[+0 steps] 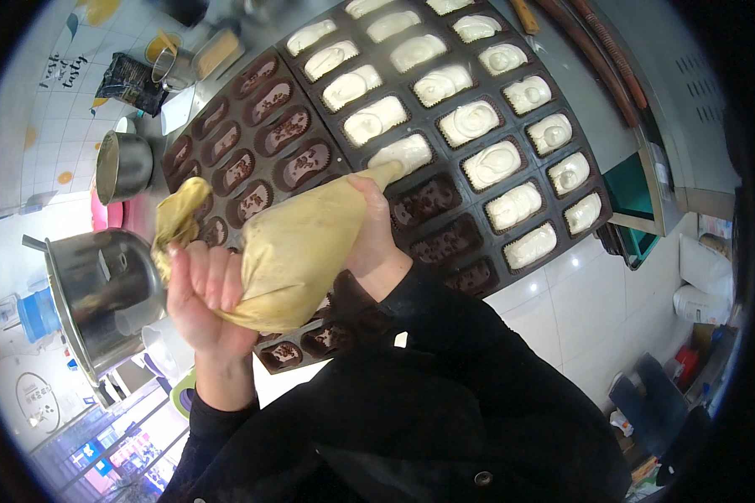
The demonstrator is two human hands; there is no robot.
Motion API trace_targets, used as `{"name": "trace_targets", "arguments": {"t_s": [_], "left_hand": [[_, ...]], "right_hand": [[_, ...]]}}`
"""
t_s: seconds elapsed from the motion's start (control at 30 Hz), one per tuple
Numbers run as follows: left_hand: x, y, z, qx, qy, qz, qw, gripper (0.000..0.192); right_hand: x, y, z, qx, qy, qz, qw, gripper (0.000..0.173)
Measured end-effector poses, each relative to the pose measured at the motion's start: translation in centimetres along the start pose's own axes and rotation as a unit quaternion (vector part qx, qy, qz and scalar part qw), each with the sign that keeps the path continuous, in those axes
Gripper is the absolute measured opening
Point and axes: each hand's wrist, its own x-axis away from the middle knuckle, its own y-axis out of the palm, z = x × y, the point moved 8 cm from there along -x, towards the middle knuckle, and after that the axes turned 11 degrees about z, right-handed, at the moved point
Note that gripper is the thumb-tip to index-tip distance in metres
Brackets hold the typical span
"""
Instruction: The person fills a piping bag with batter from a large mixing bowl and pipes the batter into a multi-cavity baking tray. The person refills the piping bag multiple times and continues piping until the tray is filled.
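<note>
A full, yellowish piping bag [296, 245] spans both my hands. My left hand [207, 283] clenches its gathered upper part, and the twisted tail [182, 201] sticks out above the fist. Closer to the tip, my right hand [374, 229] wraps around the bag from the far side, its fingers partly hidden. The bag's tip [390, 171] touches or hovers just over pale batter [409, 151] in a rectangular paper liner. Many liners in this dark baking tray [472, 198] hold the same swirled batter. Several nearer ones [428, 198] show only dark bits at the bottom.
Left of it lies another dark tray [318, 122] of oval paper cups with brown bits. A large steel pot [107, 295], a steel bowl [124, 166] and a black bag [132, 82] stand along the left. A wooden handle [525, 16] lies at the top right.
</note>
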Motion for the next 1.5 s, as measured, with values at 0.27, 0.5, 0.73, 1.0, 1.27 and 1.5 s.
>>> {"name": "trace_targets", "arguments": {"t_s": [0.27, 0.5, 0.73, 1.0, 1.27, 1.5], "left_hand": [[3.2, -4.9, 6.8, -0.086, 0.188, 0.063, 0.976, 0.041], [3.8, -3.4, 4.4, 0.02, 0.068, -0.115, 0.991, 0.045], [2.1, -1.7, -3.8, 0.026, -0.104, -0.09, 0.99, 0.047], [1.6, -0.8, -6.1, 0.042, -0.18, -0.09, 0.979, 0.047], [2.8, -1.7, -5.6, 0.052, -0.2, -0.074, 0.976, 0.048], [3.4, -2.2, -5.1, 0.058, -0.197, -0.05, 0.977, 0.048]], "right_hand": [[1.7, 3.9, 0.7, 0.037, -0.126, -0.06, 0.99, 0.029], [4.4, 0.7, 0.9, -0.013, -0.08, -0.046, 0.996, 0.039], [4.6, -4.4, -1.8, -0.023, -0.088, 0.076, 0.993, 0.043], [4.5, -4.2, -1.9, -0.011, -0.051, 0.038, 0.998, 0.046], [4.8, -4.4, 0.1, 0.018, -0.043, 0.031, 0.998, 0.046], [4.7, -4.6, 1.6, 0.019, -0.048, -0.015, 0.999, 0.043]]}}
